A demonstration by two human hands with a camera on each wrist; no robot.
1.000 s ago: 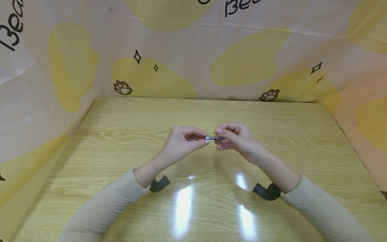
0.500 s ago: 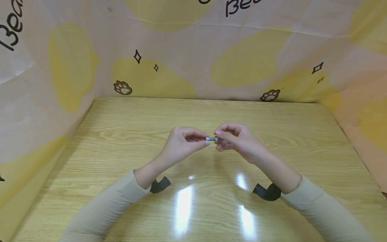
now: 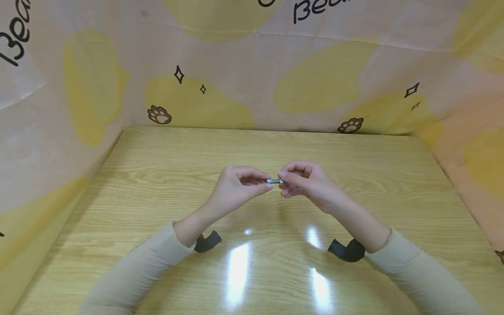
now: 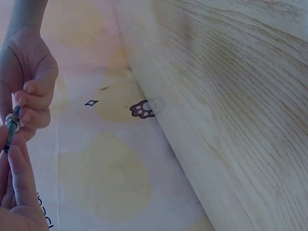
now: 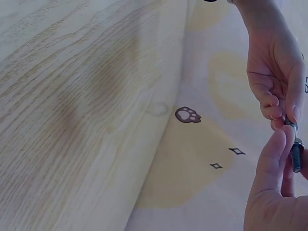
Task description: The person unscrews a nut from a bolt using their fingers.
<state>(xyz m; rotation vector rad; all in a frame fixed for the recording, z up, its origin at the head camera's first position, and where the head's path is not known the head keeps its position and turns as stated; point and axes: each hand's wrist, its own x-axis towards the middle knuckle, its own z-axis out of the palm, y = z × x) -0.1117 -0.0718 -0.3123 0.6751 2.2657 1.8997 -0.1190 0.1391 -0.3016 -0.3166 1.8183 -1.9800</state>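
Note:
A silver bolt (image 3: 274,181) is held level between my two hands, above the table. My left hand (image 3: 232,188) pinches its head end between thumb and fingers. On the shank sits a hex nut (image 4: 12,121), which the thumb and fingers of my right hand (image 3: 311,183) pinch. Past the nut, the bolt's threaded tip (image 5: 296,163) sticks out in the right wrist view; in the head view the right thumb and fingers hide it. The left fingertips cover most of the bolt head.
Beneath the hands lies a wood-grain table (image 3: 197,148) with bright light reflections near its front. A patterned cloth (image 3: 244,65) rises behind it and at both sides. Black curved pieces (image 3: 347,250) show at both wrists.
My right thumb has moved down over the nut and now covers the bolt's tip, which showed beyond it a second ago. The left hand stays nearly still.

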